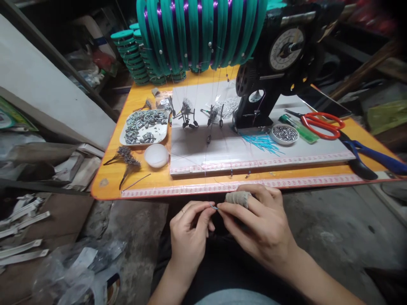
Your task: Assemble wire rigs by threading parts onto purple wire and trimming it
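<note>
In front of the table's near edge, my left hand pinches one end of a short, thin light-blue strip between thumb and forefinger. My right hand, with fabric tape wrapped round one finger, pinches the other end. A fine line seems to run up from there towards the green spools, which are wound with purple line. Similar light-blue strips lie in a loose heap on the white board, beyond my right hand.
A tray of grey metal pieces and a white cup stand left. On the right are a bowl of small metal bits, red-handled scissors and blue-handled cutters. A black stand with a dial rises behind.
</note>
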Action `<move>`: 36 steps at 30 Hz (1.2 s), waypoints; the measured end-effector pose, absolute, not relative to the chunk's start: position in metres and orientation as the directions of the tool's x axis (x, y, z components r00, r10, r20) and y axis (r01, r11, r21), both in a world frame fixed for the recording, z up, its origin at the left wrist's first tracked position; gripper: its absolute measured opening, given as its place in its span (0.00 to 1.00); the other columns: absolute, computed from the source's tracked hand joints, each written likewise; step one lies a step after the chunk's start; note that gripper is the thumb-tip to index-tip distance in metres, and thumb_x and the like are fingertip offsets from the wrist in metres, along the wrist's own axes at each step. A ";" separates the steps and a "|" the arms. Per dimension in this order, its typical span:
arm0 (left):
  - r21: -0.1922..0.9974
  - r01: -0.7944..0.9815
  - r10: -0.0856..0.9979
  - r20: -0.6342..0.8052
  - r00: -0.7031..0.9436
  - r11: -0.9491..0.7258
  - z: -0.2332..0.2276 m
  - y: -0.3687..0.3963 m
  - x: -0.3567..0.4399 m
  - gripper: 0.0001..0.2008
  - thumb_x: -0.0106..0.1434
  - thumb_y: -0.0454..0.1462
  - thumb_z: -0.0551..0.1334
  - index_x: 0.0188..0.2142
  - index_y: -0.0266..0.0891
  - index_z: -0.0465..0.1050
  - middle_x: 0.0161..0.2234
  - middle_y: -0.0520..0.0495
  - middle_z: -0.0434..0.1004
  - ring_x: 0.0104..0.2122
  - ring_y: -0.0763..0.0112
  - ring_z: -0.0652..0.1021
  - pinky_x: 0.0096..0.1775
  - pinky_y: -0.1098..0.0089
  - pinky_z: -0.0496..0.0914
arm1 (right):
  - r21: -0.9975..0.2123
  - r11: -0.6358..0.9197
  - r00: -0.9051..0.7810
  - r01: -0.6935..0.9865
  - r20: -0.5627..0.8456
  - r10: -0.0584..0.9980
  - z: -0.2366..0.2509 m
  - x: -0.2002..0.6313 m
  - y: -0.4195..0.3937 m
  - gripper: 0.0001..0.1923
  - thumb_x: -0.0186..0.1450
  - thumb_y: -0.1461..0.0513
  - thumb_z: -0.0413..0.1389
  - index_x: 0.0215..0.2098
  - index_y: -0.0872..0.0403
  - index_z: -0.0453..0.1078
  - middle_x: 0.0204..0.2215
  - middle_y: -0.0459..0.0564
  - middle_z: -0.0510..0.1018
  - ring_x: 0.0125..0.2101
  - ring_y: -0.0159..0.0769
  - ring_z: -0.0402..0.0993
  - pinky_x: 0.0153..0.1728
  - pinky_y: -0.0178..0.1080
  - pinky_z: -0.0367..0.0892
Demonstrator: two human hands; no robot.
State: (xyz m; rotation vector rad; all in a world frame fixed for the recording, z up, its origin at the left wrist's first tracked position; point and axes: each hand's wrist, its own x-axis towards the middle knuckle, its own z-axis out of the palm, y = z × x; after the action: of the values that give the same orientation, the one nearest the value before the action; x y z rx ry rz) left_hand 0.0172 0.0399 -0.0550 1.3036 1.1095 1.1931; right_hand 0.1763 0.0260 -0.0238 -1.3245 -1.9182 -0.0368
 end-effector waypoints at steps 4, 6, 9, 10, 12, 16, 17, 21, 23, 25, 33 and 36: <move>0.787 0.342 0.858 0.464 0.219 -0.513 -0.051 0.041 0.009 0.11 0.63 0.25 0.61 0.44 0.36 0.76 0.34 0.47 0.79 0.29 0.78 0.77 0.34 0.77 0.73 | -0.345 0.486 -0.214 0.803 0.594 0.775 -0.019 0.179 0.029 0.04 0.66 0.63 0.58 0.39 0.52 0.76 0.30 0.47 0.79 0.42 0.43 0.69 0.46 0.45 0.56; 0.719 0.396 0.820 0.508 0.262 -0.572 -0.049 0.042 0.008 0.13 0.63 0.24 0.61 0.45 0.34 0.75 0.35 0.46 0.79 0.33 0.75 0.79 0.39 0.76 0.74 | -0.321 0.498 -0.243 0.805 0.588 0.771 -0.016 0.180 0.031 0.05 0.67 0.64 0.58 0.39 0.53 0.76 0.31 0.47 0.79 0.42 0.43 0.69 0.46 0.45 0.56; 0.716 0.401 0.821 0.504 0.268 -0.571 -0.046 0.043 0.010 0.12 0.63 0.24 0.60 0.45 0.34 0.74 0.35 0.46 0.78 0.35 0.75 0.79 0.40 0.76 0.74 | -0.282 0.513 -0.277 0.810 0.588 0.760 -0.012 0.180 0.035 0.05 0.66 0.64 0.58 0.39 0.53 0.76 0.31 0.47 0.80 0.41 0.42 0.70 0.45 0.45 0.57; 0.726 0.394 0.826 0.501 0.258 -0.564 -0.045 0.043 0.011 0.12 0.63 0.24 0.61 0.44 0.34 0.74 0.35 0.46 0.78 0.35 0.75 0.79 0.40 0.77 0.74 | -0.274 0.519 -0.286 0.810 0.587 0.757 -0.012 0.180 0.035 0.05 0.66 0.65 0.58 0.39 0.53 0.76 0.31 0.48 0.80 0.41 0.42 0.70 0.45 0.44 0.57; 0.743 0.379 0.834 0.497 0.239 -0.552 -0.043 0.043 0.012 0.11 0.62 0.24 0.61 0.43 0.35 0.74 0.34 0.46 0.78 0.34 0.75 0.79 0.39 0.77 0.74 | -0.267 0.525 -0.298 0.808 0.583 0.756 -0.011 0.181 0.037 0.04 0.67 0.64 0.58 0.38 0.53 0.76 0.31 0.47 0.80 0.41 0.42 0.71 0.44 0.44 0.57; 0.791 0.354 0.866 0.444 0.229 -0.499 -0.040 0.043 0.011 0.11 0.61 0.24 0.61 0.42 0.36 0.75 0.33 0.47 0.77 0.32 0.75 0.78 0.35 0.77 0.74 | -0.258 0.531 -0.320 0.807 0.566 0.760 -0.010 0.182 0.038 0.05 0.68 0.64 0.56 0.38 0.52 0.76 0.31 0.47 0.80 0.41 0.42 0.72 0.43 0.44 0.56; 0.810 0.344 0.879 0.421 0.224 -0.475 -0.039 0.042 0.011 0.10 0.61 0.25 0.61 0.41 0.36 0.75 0.33 0.48 0.77 0.31 0.76 0.78 0.33 0.78 0.74 | -0.256 0.535 -0.323 0.805 0.568 0.757 -0.009 0.183 0.039 0.06 0.68 0.64 0.56 0.38 0.52 0.76 0.30 0.46 0.80 0.41 0.42 0.72 0.43 0.44 0.56; 0.879 0.297 0.925 0.330 0.189 -0.374 -0.037 0.042 0.012 0.07 0.61 0.27 0.62 0.37 0.36 0.76 0.30 0.49 0.76 0.28 0.77 0.76 0.28 0.78 0.72 | -0.252 0.532 -0.303 0.809 0.596 0.744 -0.007 0.188 0.040 0.08 0.66 0.64 0.59 0.44 0.53 0.76 0.32 0.47 0.81 0.40 0.43 0.70 0.43 0.44 0.57; 0.903 0.280 0.942 0.285 0.177 -0.326 -0.037 0.042 0.013 0.06 0.61 0.28 0.62 0.37 0.36 0.76 0.30 0.49 0.76 0.27 0.77 0.76 0.27 0.78 0.71 | -0.260 0.521 -0.292 0.813 0.592 0.751 -0.006 0.190 0.040 0.10 0.65 0.64 0.60 0.46 0.54 0.75 0.32 0.48 0.81 0.40 0.43 0.70 0.42 0.44 0.57; 0.917 0.266 0.951 0.255 0.177 -0.296 -0.036 0.042 0.013 0.06 0.61 0.28 0.62 0.36 0.36 0.76 0.30 0.49 0.76 0.27 0.76 0.75 0.27 0.78 0.71 | -0.290 0.540 -0.314 0.790 0.565 0.763 -0.006 0.192 0.042 0.11 0.66 0.65 0.60 0.47 0.53 0.75 0.33 0.48 0.80 0.39 0.41 0.69 0.41 0.44 0.57; 0.930 0.248 0.956 0.229 0.182 -0.270 -0.031 0.041 0.011 0.04 0.61 0.29 0.62 0.33 0.35 0.76 0.28 0.49 0.75 0.25 0.77 0.74 0.27 0.78 0.70 | -0.363 0.607 -0.391 0.707 0.515 0.763 -0.010 0.186 0.049 0.07 0.69 0.65 0.54 0.41 0.52 0.75 0.31 0.48 0.78 0.36 0.38 0.66 0.39 0.43 0.56; 0.997 0.068 0.981 0.017 0.196 -0.031 -0.030 0.040 0.011 0.06 0.64 0.35 0.62 0.36 0.34 0.77 0.27 0.49 0.74 0.20 0.79 0.72 0.22 0.78 0.69 | -0.353 0.627 -0.390 0.694 0.548 0.740 -0.007 0.185 0.048 0.07 0.69 0.67 0.54 0.39 0.54 0.75 0.31 0.48 0.78 0.34 0.37 0.66 0.38 0.42 0.56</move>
State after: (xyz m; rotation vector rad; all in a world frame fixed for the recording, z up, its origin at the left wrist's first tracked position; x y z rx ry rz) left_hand 0.0108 0.0405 -0.0301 1.3651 1.1013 1.0459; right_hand 0.1855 0.0480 -0.0067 -1.1168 -2.1619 0.0862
